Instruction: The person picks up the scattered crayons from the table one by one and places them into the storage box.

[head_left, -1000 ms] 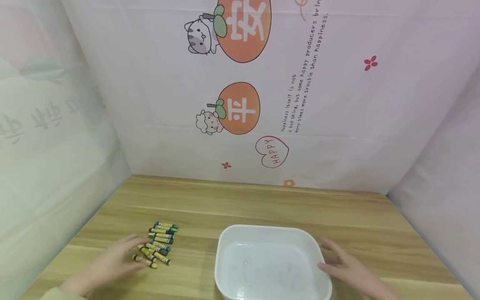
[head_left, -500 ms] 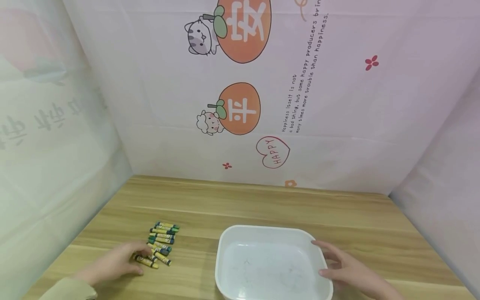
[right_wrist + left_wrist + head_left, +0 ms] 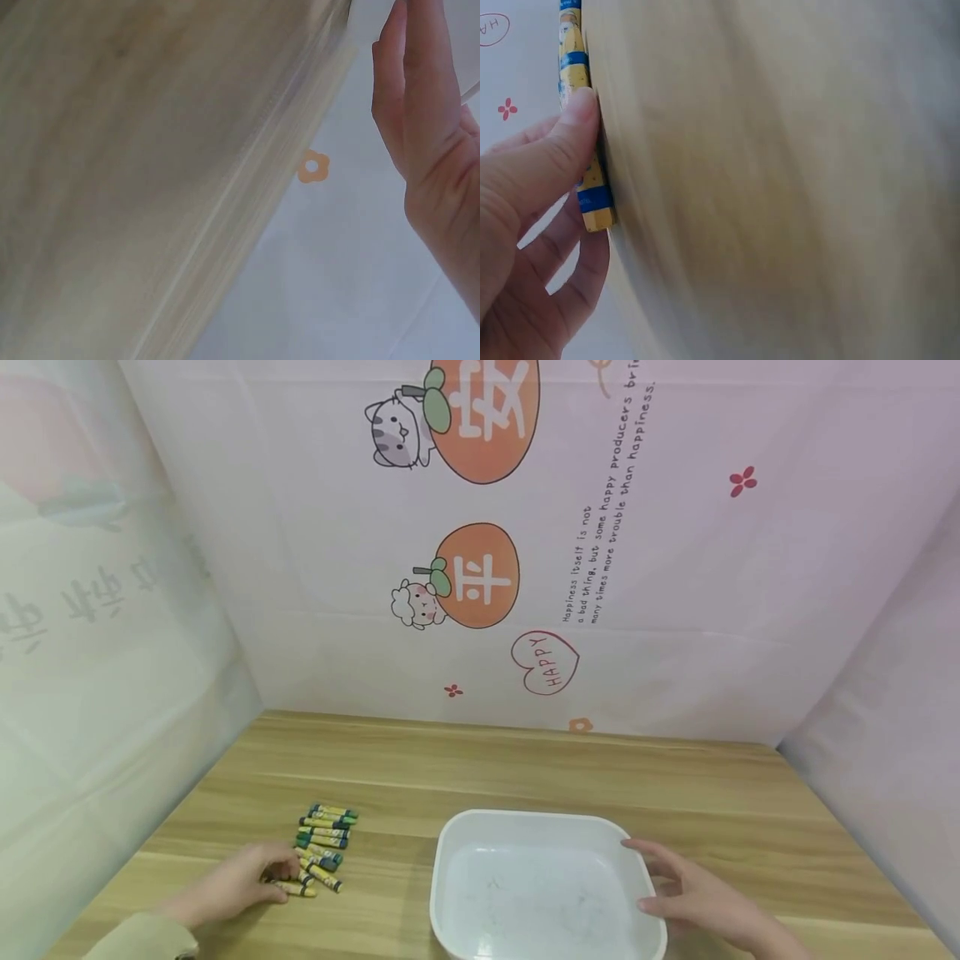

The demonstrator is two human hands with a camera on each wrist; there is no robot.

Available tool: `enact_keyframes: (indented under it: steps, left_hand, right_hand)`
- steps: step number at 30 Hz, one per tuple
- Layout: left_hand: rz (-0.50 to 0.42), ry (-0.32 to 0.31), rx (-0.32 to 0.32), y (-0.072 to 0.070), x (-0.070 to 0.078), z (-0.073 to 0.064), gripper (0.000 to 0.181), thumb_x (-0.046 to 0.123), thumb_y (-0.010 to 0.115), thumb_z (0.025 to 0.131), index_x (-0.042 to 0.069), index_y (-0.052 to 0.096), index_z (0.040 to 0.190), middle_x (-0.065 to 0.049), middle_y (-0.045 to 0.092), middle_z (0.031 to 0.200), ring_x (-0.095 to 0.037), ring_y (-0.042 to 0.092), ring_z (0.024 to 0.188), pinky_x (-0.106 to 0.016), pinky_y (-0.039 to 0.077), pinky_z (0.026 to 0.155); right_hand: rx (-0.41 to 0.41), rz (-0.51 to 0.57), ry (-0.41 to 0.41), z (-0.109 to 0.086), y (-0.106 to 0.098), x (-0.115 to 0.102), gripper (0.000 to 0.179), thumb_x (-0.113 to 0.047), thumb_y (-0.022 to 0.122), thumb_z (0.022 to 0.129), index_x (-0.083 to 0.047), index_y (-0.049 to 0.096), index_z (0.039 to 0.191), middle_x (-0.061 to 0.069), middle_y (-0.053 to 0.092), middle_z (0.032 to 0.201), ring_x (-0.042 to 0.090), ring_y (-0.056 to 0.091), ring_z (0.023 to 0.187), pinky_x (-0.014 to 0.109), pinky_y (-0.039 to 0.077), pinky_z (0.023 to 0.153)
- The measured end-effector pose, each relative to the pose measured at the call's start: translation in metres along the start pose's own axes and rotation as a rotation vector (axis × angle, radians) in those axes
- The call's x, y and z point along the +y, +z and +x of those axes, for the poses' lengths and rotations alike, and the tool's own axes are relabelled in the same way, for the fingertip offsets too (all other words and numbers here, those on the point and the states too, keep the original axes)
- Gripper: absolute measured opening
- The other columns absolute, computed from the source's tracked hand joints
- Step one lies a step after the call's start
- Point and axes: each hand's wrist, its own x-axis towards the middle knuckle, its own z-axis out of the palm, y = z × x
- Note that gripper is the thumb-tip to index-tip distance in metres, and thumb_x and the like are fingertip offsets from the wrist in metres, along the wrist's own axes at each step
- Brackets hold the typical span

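Observation:
At the left of the head view, my left hand (image 3: 236,881) pinches a yellow crayon (image 3: 596,218) in a blue-banded wrapper. Its thumb lies along the wrapper in the left wrist view, with fingers curled behind. This crayon is at the near end of a loose row of crayons (image 3: 324,832), mostly yellow-wrapped with dark bands and green or dark tips. A white rectangular plastic box (image 3: 525,902) stands open-topped at the front centre. My right hand (image 3: 701,893) rests its thumb and index fingertips on the box's right rim. Its fingers look straight in the right wrist view.
A wood-grain table (image 3: 420,760) carries everything. White cloth (image 3: 330,568) with printed cartoon oranges and lettering hangs behind it, and more cloth borders the left and right sides. A stretch of table lies between the crayons and the box.
My left hand has moved onto the nearest crayon and now pinches it. My right hand's fingers have come forward onto the box rim. The box has barely moved.

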Motion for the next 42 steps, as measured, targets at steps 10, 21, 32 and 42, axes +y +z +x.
enact_keyframes:
  steps: [10,21,32,42]
  left_hand:
    - [-0.049,-0.074,-0.085,-0.01,0.004,0.005,0.013,0.02,0.072,0.073,0.015,0.063,0.082,0.013,0.059,0.078,0.008,0.047,0.07,-0.017,0.046,0.059]
    - [-0.05,-0.153,-0.083,-0.022,0.036,0.04,0.012,0.026,0.068,0.081,0.019,0.06,0.086,0.013,0.058,0.083,0.005,0.05,0.077,-0.02,0.047,0.065]
    - [-0.106,-0.061,-0.06,-0.008,0.115,0.125,0.009,0.017,0.069,0.082,0.015,0.062,0.089,0.007,0.061,0.084,-0.001,0.055,0.077,-0.018,0.05,0.066]
    - [-0.077,0.039,-0.177,0.034,0.182,0.206,0.008,0.016,0.068,0.084,0.014,0.064,0.091,0.006,0.063,0.085,-0.001,0.054,0.076,-0.014,0.047,0.071]
  right_hand:
    - [-0.016,0.019,0.005,0.0,0.0,-0.001,0.068,-0.012,0.054,0.092,-0.001,0.013,0.146,0.039,0.033,0.133,0.007,0.06,0.105,0.032,0.055,0.078]
    - [-0.027,0.058,0.005,0.001,0.0,-0.003,0.07,-0.01,0.055,0.092,0.001,0.011,0.145,0.04,0.032,0.132,0.014,0.061,0.104,0.037,0.056,0.076]
    - [-0.022,0.072,0.025,0.002,0.0,-0.003,0.07,-0.011,0.055,0.092,0.001,0.011,0.145,0.043,0.027,0.133,0.019,0.062,0.104,0.04,0.056,0.074]
    - [0.0,0.066,0.049,0.003,0.0,-0.002,0.071,-0.013,0.057,0.091,0.001,0.013,0.145,0.043,0.025,0.134,0.022,0.062,0.103,0.041,0.056,0.072]
